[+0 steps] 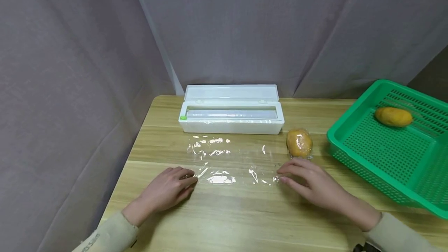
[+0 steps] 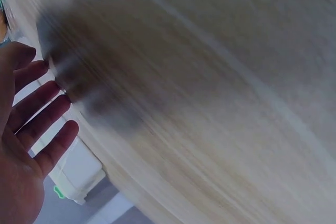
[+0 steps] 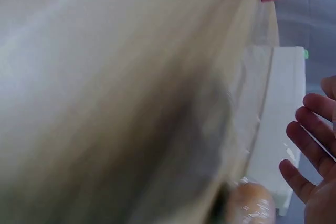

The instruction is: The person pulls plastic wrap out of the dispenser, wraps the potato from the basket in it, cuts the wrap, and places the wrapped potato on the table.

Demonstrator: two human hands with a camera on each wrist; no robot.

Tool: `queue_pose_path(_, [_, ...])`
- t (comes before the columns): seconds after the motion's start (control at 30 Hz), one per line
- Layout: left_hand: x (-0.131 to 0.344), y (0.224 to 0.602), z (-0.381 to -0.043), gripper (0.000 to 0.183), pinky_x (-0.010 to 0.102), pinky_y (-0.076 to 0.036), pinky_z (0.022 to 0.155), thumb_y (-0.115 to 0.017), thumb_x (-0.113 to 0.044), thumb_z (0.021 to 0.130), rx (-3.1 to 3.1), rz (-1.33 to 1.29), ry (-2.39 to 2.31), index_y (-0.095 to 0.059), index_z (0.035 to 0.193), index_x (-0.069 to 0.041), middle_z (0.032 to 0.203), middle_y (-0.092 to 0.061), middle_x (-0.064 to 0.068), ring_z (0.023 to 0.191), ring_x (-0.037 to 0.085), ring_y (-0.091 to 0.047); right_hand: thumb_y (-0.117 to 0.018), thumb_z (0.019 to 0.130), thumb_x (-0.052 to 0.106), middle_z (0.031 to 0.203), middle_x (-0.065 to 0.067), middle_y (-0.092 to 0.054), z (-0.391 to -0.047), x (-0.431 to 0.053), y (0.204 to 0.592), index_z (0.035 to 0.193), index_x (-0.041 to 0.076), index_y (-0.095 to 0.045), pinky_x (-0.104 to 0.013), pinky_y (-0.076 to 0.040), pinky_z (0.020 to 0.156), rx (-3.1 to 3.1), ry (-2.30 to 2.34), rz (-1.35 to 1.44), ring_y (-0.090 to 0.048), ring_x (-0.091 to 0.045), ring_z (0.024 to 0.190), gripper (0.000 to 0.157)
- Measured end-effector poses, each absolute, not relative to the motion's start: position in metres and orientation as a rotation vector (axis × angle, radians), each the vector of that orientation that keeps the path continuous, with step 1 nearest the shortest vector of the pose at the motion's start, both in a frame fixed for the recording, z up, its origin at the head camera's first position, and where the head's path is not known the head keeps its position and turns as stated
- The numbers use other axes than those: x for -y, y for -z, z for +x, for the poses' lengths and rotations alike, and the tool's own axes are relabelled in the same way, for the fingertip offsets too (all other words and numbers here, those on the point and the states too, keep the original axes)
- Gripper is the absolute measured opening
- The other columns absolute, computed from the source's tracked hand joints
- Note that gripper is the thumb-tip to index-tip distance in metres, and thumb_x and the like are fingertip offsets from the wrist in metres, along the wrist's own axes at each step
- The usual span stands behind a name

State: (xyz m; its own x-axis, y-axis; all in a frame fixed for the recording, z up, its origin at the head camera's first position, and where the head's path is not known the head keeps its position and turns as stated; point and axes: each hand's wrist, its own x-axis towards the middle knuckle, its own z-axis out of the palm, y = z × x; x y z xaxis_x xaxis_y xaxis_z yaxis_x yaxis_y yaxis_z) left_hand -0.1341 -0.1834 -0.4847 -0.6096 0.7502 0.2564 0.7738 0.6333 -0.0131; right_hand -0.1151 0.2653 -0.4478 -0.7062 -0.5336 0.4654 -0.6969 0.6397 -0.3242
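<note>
A sheet of clear plastic wrap (image 1: 221, 178) lies flat on the wooden table in front of a white wrap dispenser box (image 1: 232, 127). My left hand (image 1: 169, 188) rests at the sheet's left edge, its fingertips touching or almost touching the film. At the right edge is my right hand (image 1: 313, 184), with thumb and fingers apart. Both wrist views show the fingers loosely extended and no object in either palm. Just beyond the right hand sits a yellow-orange fruit (image 1: 299, 143) wrapped in film; it also appears in the right wrist view.
The box's lid (image 1: 231, 93) is raised, showing the film roll (image 1: 231, 114) inside. A green slider (image 1: 183, 118) sits at its left end. To the right stands a green perforated basket (image 1: 378, 174) with one unwrapped yellow mango-like fruit (image 1: 393, 116). Grey curtain (image 1: 245, 30) hangs behind.
</note>
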Motion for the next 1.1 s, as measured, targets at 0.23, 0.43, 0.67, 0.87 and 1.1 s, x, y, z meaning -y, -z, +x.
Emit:
queue_pose_path(0.23, [0.185,0.484,-0.134,0.035,0.047,-0.059,0.099,-0.078,-0.03,0.097,2.617,-1.268,0.114,-0.078,0.127,-0.012,0.125,-0.075,0.008,0.114,0.028,-0.072,-0.085,0.09,0.018,0.136,-0.002,-0.071,-0.128,-0.27,0.421,0.138,0.012,-0.072,-0.055,-0.054,0.101,2.576,-0.551,1.03,-0.066,-0.029,0.124,0.05])
queue_pose_path(0.43, [0.186,0.486,-0.134,0.041,0.047,-0.058,0.1,-0.078,-0.033,0.096,2.584,-1.295,0.089,-0.077,0.129,-0.011,0.13,-0.074,0.01,0.116,0.028,-0.071,-0.085,0.092,0.022,0.148,-0.007,-0.064,-0.139,-0.275,0.395,0.15,0.013,-0.063,-0.053,-0.048,0.113,2.584,-0.496,1.05,-0.061,-0.035,0.134,0.063])
queue_pose_path(0.67, [0.186,0.487,-0.132,0.042,0.046,-0.059,0.098,-0.08,-0.035,0.094,2.566,-1.304,0.072,-0.077,0.128,-0.011,0.129,-0.074,0.009,0.113,0.028,-0.072,-0.086,0.09,0.023,0.151,-0.009,-0.062,-0.149,-0.291,0.365,0.154,0.014,-0.059,-0.06,-0.051,0.105,2.603,-0.44,1.014,-0.061,-0.035,0.134,0.07])
queue_pose_path(0.87, [0.184,0.484,-0.133,0.05,0.046,-0.059,0.098,-0.081,-0.046,0.092,2.594,-1.293,0.072,-0.078,0.127,-0.011,0.125,-0.075,0.008,0.112,0.028,-0.072,-0.083,0.095,0.022,0.156,-0.012,-0.058,-0.157,-0.312,0.341,0.156,0.012,-0.056,-0.064,-0.048,0.107,2.745,-0.429,0.897,-0.055,-0.04,0.14,0.068])
queue_pose_path(1.1, [0.184,0.482,-0.134,0.062,0.046,-0.058,0.1,-0.081,-0.059,0.088,2.62,-1.289,0.082,-0.079,0.126,-0.011,0.123,-0.076,0.008,0.111,0.027,-0.072,-0.085,0.093,0.023,0.158,-0.019,-0.053,-0.173,-0.351,0.326,0.157,0.007,-0.053,-0.068,-0.048,0.103,2.84,-0.301,0.756,-0.05,-0.047,0.141,0.073])
